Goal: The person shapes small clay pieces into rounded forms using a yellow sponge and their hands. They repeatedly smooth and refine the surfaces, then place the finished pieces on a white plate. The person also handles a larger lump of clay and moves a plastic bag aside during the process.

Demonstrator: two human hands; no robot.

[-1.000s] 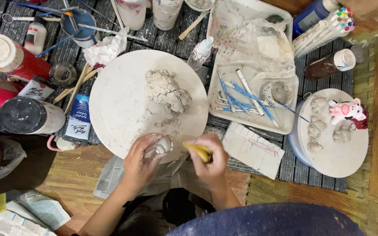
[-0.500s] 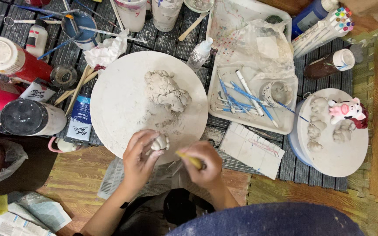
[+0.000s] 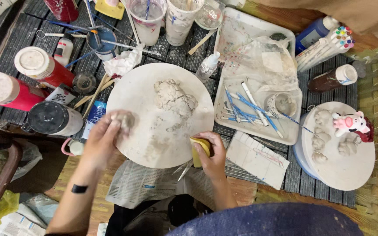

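Observation:
My left hand (image 3: 100, 140) grips a small grey lump of clay (image 3: 124, 119) at the left edge of the round white board (image 3: 147, 94). My right hand (image 3: 211, 156) holds a yellow sponge (image 3: 200, 150) at the board's lower right rim, and a thin metal tool (image 3: 183, 169) sticks out below that hand. A larger heap of grey clay (image 3: 175, 97) lies in the board's middle, with smears of clay below it.
A white tray (image 3: 285, 135) with blue-handled tools lies to the right. Further right a second round board (image 3: 348, 168) carries clay pieces and a pink figurine (image 3: 351, 123). Red bottles (image 3: 40, 65), cups and brushes crowd the left and far side. Newspaper (image 3: 147, 183) lies near me.
My left hand has carried the small clay lump from the board's near edge up and to the left. My right hand with the yellow sponge has stayed near the board's lower rim.

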